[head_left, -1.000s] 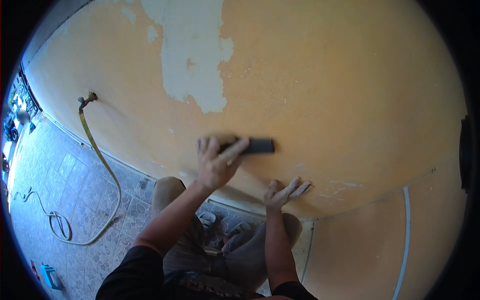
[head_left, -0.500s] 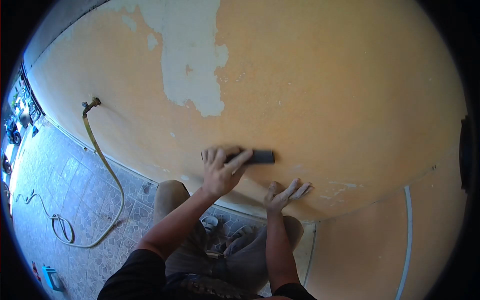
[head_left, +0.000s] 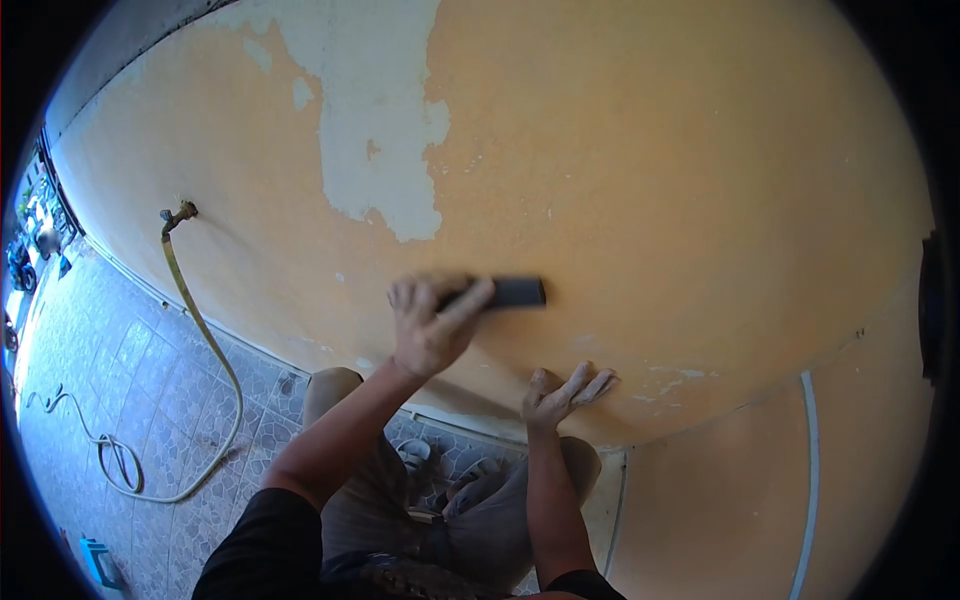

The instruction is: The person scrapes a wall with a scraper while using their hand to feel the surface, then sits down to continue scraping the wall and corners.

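My left hand (head_left: 430, 325) is wrapped round a black sanding block (head_left: 518, 292), a dark oblong held against the orange wall (head_left: 660, 220); motion blurs the fingers a little. Lower and to the right, my right hand (head_left: 565, 398) rests on the wall with its fingers spread and pale dust on them. It holds nothing. Above the block, a large pale patch (head_left: 375, 120) shows where the orange paint is gone. Smaller chipped spots (head_left: 675, 380) lie to the right of my right hand.
A tap (head_left: 178, 216) juts from the wall at the left, with a yellowish hose (head_left: 205, 320) running down to the tiled floor (head_left: 170, 400). My bent knees are close to the wall. A blue object (head_left: 98, 562) lies at the lower left. A pale strip (head_left: 811, 480) runs down at the right.
My left hand and the sanding block have moved slightly up and left along the wall. My right hand stays in nearly the same place, and the view has shifted a little.
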Tool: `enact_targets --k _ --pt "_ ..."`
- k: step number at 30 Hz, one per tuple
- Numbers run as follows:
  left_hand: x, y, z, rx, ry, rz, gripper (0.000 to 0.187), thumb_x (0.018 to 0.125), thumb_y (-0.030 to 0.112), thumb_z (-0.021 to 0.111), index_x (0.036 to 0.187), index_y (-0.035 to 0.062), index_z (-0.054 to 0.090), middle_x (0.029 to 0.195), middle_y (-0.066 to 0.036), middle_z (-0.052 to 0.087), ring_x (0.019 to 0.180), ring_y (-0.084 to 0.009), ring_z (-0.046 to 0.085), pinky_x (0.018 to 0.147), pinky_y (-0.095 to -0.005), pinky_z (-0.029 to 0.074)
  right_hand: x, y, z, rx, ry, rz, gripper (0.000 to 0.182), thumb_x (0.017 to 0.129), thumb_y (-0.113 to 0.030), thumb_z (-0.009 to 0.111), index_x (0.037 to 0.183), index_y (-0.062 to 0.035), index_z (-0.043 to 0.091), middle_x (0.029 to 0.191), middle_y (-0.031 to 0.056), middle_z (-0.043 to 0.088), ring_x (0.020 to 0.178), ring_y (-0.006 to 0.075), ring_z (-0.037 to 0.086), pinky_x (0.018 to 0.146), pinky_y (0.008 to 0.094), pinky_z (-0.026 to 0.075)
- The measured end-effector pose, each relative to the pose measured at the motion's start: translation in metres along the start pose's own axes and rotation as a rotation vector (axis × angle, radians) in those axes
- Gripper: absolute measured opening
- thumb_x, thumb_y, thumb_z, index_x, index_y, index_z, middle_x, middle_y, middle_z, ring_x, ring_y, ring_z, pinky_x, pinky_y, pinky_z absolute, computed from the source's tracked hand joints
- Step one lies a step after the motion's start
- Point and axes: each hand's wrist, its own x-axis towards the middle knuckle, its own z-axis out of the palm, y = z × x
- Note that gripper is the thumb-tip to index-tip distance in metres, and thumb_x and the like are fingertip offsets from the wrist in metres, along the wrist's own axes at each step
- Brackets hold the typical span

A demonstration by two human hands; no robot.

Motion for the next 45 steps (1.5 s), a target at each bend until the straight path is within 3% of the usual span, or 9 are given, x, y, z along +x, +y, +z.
enact_targets --k 4,10,18,21,24,32,37,41,45 --pt "0.092 -0.005 0.002 -0.074 0.441 -0.372 0.057 0.076 0.016 0.089 0.129 0.0079 0.070 0.107 -0.011 0.062 0.096 -0.0269 0.054 0.089 -0.0422 0.037 -0.002 0.000 -0.005 -0.027 -0.008 -0.030 0.080 0.102 -0.050 0.054 0.161 -0.0061 0.023 0.168 0.0257 0.002 0.153 0.0537 -0.003 0.118 0.0718 0.008" --pt "-0.016 0.006 0.010 0.076 -0.135 0.404 0.044 0.082 0.020 0.069 0.124 0.0287 0.076 0.106 0.006 0.060 0.101 -0.0173 0.056 0.085 -0.0355 0.041 -0.003 -0.001 0.000 -0.030 0.020 -0.021 0.079 0.101 -0.049 0.055 0.161 -0.0071 0.023 0.168 0.0252 0.002 0.153 0.0528 -0.002 0.118 0.0720 0.009" --pt "0.119 0.000 -0.014 -0.104 0.293 -0.297 0.057 0.074 0.015 0.090 0.128 0.0116 0.072 0.106 -0.008 0.064 0.098 -0.0265 0.055 0.090 -0.0415 0.039 -0.007 0.002 -0.001 -0.006 -0.008 -0.011 0.079 0.100 -0.050 0.055 0.160 -0.0085 0.025 0.168 0.0253 0.001 0.153 0.0530 -0.003 0.118 0.0729 0.007" --pt "0.061 0.014 0.019 0.018 0.328 -0.218 0.052 0.078 0.013 0.087 0.127 0.0081 0.073 0.108 -0.013 0.063 0.100 -0.0278 0.056 0.088 -0.0415 0.045 -0.004 0.002 0.004 0.008 0.033 0.004 0.078 0.099 -0.050 0.056 0.160 -0.0098 0.026 0.168 0.0261 0.003 0.153 0.0531 -0.004 0.117 0.0735 0.007" --pt "-0.012 0.025 0.017 0.017 -0.114 0.226 0.048 0.076 0.020 0.080 0.122 0.0276 0.077 0.106 0.005 0.063 0.097 -0.0173 0.059 0.087 -0.0366 0.042 -0.009 0.000 0.002 0.012 0.036 0.001 0.079 0.100 -0.050 0.056 0.160 -0.0098 0.026 0.168 0.0261 0.003 0.153 0.0527 -0.003 0.117 0.0738 0.007" --pt "0.116 -0.001 0.000 -0.215 0.494 -0.435 0.059 0.075 0.010 0.090 0.131 0.0084 0.071 0.105 -0.012 0.060 0.100 -0.0266 0.054 0.086 -0.0408 0.043 -0.006 0.003 -0.005 -0.009 -0.027 -0.012 0.079 0.101 -0.049 0.055 0.160 -0.0081 0.024 0.168 0.0243 0.002 0.153 0.0531 -0.003 0.118 0.0726 0.008" --pt "-0.002 0.023 0.020 0.026 -0.054 0.130 0.057 0.070 0.017 0.085 0.125 0.0274 0.075 0.110 0.001 0.065 0.099 -0.0199 0.059 0.084 -0.0402 0.042 -0.002 -0.001 0.001 -0.005 0.037 -0.025 0.079 0.101 -0.047 0.056 0.160 -0.0076 0.023 0.168 0.0253 0.002 0.153 0.0541 -0.004 0.117 0.0733 0.008" --pt "0.004 0.026 0.005 0.001 -0.149 0.014 0.060 0.069 0.015 0.085 0.124 0.0351 0.075 0.110 0.002 0.064 0.103 -0.0215 0.058 0.085 -0.0396 0.042 -0.003 0.001 -0.007 -0.032 -0.012 -0.041 0.079 0.101 -0.047 0.055 0.161 -0.0071 0.022 0.168 0.0249 0.002 0.153 0.0536 -0.004 0.117 0.0728 0.008" --pt "0.107 0.011 -0.010 -0.156 0.289 -0.353 0.057 0.075 0.013 0.089 0.130 0.0123 0.072 0.109 -0.011 0.064 0.097 -0.0272 0.055 0.091 -0.0424 0.040 -0.005 0.005 -0.008 -0.007 -0.045 -0.021 0.079 0.101 -0.048 0.055 0.160 -0.0068 0.022 0.168 0.0241 0.002 0.153 0.0527 -0.004 0.118 0.0722 0.008"
